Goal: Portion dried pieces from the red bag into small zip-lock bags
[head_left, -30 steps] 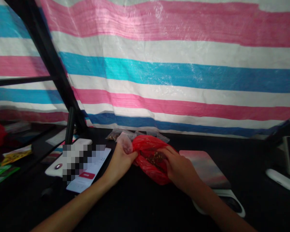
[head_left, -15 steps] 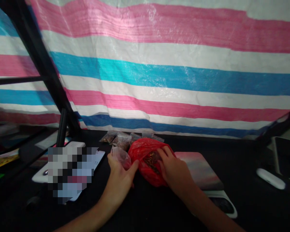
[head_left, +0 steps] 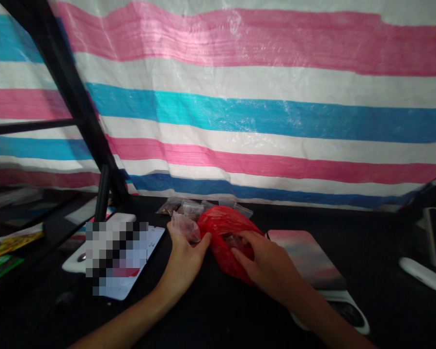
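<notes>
A red plastic bag [head_left: 220, 228] with small brown bits inside lies on the dark table [head_left: 210, 315]. My right hand [head_left: 267, 264] reaches into its mouth with the fingers curled in a pinch; what they hold is hidden. My left hand [head_left: 183, 257] is closed on a small clear plastic bag [head_left: 185, 226] right beside the red bag's left edge. Behind them lie several small clear bags [head_left: 189, 208] with brown contents.
A phone [head_left: 127, 259] lies left of my left hand, on a white device [head_left: 76, 261]. A pink pad [head_left: 305, 257] and a white-rimmed object [head_left: 352, 315] sit at the right, a white case [head_left: 423, 274] at the far right. A black frame post [head_left: 103, 194] stands left; a striped tarp [head_left: 257, 111] hangs behind.
My right hand's fingers have pushed deeper into the red bag and curled. My left hand stays on the small clear bag. The camera has shifted slightly.
</notes>
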`<state>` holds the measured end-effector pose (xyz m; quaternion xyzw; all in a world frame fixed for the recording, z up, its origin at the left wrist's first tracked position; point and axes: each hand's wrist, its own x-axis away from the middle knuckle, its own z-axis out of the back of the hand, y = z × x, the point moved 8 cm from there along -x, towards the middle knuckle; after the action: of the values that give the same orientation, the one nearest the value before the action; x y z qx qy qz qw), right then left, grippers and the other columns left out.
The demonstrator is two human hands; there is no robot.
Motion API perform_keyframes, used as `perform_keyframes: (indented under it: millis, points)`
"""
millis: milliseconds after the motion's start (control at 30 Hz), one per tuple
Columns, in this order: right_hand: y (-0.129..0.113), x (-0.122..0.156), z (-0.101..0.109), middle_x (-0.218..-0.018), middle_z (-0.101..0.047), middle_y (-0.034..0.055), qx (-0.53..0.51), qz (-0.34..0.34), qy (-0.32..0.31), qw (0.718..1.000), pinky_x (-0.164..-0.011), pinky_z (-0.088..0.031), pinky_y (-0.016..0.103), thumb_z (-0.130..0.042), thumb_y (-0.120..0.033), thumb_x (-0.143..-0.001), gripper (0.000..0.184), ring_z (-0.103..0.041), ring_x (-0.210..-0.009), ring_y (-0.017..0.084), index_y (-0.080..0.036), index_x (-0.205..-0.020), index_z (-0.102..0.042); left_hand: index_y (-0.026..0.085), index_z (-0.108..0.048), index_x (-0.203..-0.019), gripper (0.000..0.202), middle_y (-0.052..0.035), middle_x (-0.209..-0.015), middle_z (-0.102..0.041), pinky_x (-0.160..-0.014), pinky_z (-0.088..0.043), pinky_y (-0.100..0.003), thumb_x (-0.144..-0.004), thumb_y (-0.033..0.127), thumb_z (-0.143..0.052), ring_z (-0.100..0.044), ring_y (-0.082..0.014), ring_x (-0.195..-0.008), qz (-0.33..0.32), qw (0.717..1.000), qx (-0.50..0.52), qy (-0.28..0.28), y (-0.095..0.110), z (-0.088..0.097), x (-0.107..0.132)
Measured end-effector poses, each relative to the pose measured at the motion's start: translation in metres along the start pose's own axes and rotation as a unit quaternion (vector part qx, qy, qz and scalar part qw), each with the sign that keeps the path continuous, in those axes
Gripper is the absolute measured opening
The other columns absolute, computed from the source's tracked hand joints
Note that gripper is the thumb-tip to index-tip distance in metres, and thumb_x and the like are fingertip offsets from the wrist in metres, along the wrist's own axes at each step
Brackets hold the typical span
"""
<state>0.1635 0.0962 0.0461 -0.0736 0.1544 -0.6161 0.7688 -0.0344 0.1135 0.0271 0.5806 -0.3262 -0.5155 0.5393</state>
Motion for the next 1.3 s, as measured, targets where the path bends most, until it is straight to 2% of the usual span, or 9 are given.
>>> perform_keyframes:
  millis: [133,267,400,500,600,733,900,1133,1300]
  points:
    - [0.004,-0.003,0.002,-0.122,-0.073,0.0090,-0.035,-0.004,0.023,0.999,-0.084,-0.055,0.035,-0.061,-0.027,-0.095,0.029,-0.072,-0.103,0.025,-0.022,-0.123,-0.066,0.024,-0.045,-0.099,0.032,-0.0034,-0.105,-0.040,-0.114,-0.031,-0.059,-0.081,0.034,-0.069,-0.045,-0.0323,-0.116,-0.034,0.995,-0.077,0.058,0.005,0.013,-0.003]
    - [0.008,-0.005,0.006,-0.131,-0.067,0.0117,-0.050,-0.004,0.036,0.998,-0.092,-0.053,0.039,-0.061,-0.023,-0.094,0.034,-0.069,-0.111,0.028,-0.019,-0.127,-0.064,0.024,-0.048,-0.098,0.020,-0.0048,-0.106,-0.044,-0.110,-0.035,-0.052,-0.086,0.032,-0.062,-0.044,-0.0313,-0.115,-0.107,0.984,-0.115,0.082,0.025,0.019,0.009]
    - [0.013,-0.005,0.010,-0.123,-0.069,0.0139,-0.066,-0.021,0.049,0.996,-0.089,-0.053,0.041,-0.060,-0.025,-0.095,0.030,-0.071,-0.103,0.028,-0.017,-0.123,-0.066,0.026,-0.050,-0.096,0.015,-0.0040,-0.097,-0.054,-0.082,-0.048,-0.036,-0.086,0.021,-0.060,-0.058,-0.0249,-0.090,-0.206,0.972,-0.113,-0.002,0.043,0.007,0.038]
    - [0.013,-0.005,0.012,-0.114,-0.073,0.0124,-0.091,-0.026,0.058,0.994,-0.089,-0.053,0.038,-0.061,-0.024,-0.094,0.027,-0.071,-0.100,0.026,-0.016,-0.119,-0.067,0.027,-0.050,-0.096,0.013,0.0007,-0.078,-0.061,-0.061,-0.041,-0.030,-0.090,0.025,-0.061,-0.062,-0.0211,-0.064,-0.123,0.972,-0.122,-0.159,0.028,-0.018,0.056]
    - [0.007,-0.005,0.010,-0.099,-0.077,0.0063,-0.123,-0.009,0.047,0.991,-0.079,-0.056,0.031,-0.061,-0.021,-0.094,0.020,-0.073,-0.088,0.021,-0.018,-0.112,-0.070,0.027,-0.052,-0.096,0.022,-0.0005,-0.076,-0.068,-0.056,-0.037,-0.030,-0.087,0.037,-0.069,-0.066,-0.0238,-0.059,-0.005,0.970,-0.125,-0.207,0.007,-0.030,0.063]
    - [0.002,-0.005,0.007,-0.101,-0.075,0.0053,-0.131,0.012,0.044,0.990,-0.076,-0.057,0.029,-0.060,-0.019,-0.093,0.021,-0.072,-0.086,0.020,-0.020,-0.111,-0.071,0.025,-0.052,-0.109,0.037,-0.0061,-0.095,-0.072,-0.074,-0.051,-0.032,-0.081,0.030,-0.074,-0.072,-0.0267,-0.086,0.022,0.980,-0.002,-0.198,0.002,-0.039,0.055]
    - [0.002,-0.006,0.013,-0.136,-0.059,0.0148,-0.069,0.052,0.055,0.995,-0.103,-0.048,0.040,-0.053,-0.009,-0.092,0.041,-0.059,-0.122,0.027,-0.016,-0.131,-0.063,0.023,-0.050,-0.119,0.052,-0.0066,-0.112,-0.068,-0.098,-0.052,-0.040,-0.073,0.025,-0.075,-0.067,-0.0276,-0.112,0.009,0.987,0.102,-0.120,0.012,-0.029,0.035]
    - [-0.002,-0.001,0.003,-0.127,-0.066,0.0164,0.008,0.088,-0.021,0.996,-0.098,-0.051,0.044,-0.054,-0.007,-0.088,0.046,-0.063,-0.113,0.032,-0.013,-0.133,-0.065,0.022,-0.052,-0.101,0.037,-0.0019,-0.096,-0.068,-0.085,-0.057,-0.042,-0.074,0.033,-0.075,-0.070,-0.0247,-0.088,0.083,0.987,0.116,-0.076,0.012,-0.010,0.014]
    - [-0.005,0.001,-0.001,-0.124,-0.067,0.0133,0.026,0.070,-0.039,0.996,-0.088,-0.053,0.038,-0.053,-0.020,-0.097,0.037,-0.069,-0.099,0.027,-0.017,-0.131,-0.066,0.019,-0.055,-0.112,0.045,-0.0094,-0.112,-0.070,-0.099,-0.052,-0.048,-0.070,0.021,-0.073,-0.066,-0.0319,-0.115,0.137,0.981,0.112,-0.083,-0.014,-0.016,0.011]
